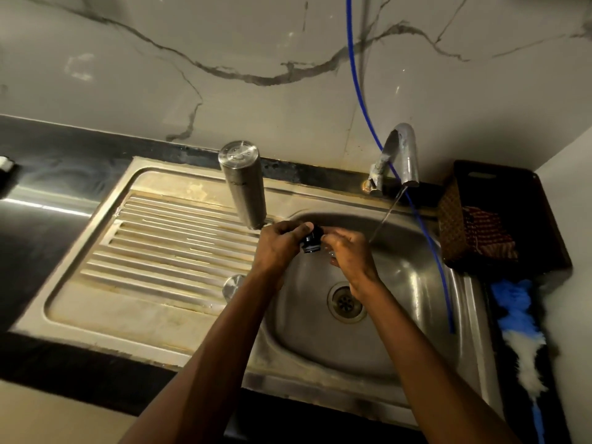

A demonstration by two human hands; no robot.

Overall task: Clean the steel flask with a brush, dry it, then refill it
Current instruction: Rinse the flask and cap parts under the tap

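The steel flask (244, 184) stands upside down on the ribbed drainboard (166, 245), at the left rim of the sink basin (400, 315). Over the basin, my left hand (278, 245) grips a small black cap (310, 241). My right hand (349, 251) touches the cap from the right, its fingers curled against it. A thin stream of water (384, 216) runs from the tap (402, 155) just to the right of my hands. A blue and white brush (522, 334) lies on the counter right of the sink.
A blue hose (358, 91) hangs down the marble wall into the basin. A dark woven basket (493, 219) with a red cloth stands at the back right. A small round steel piece (233, 285) sits on the drainboard. The drain (346, 302) lies beneath my right wrist.
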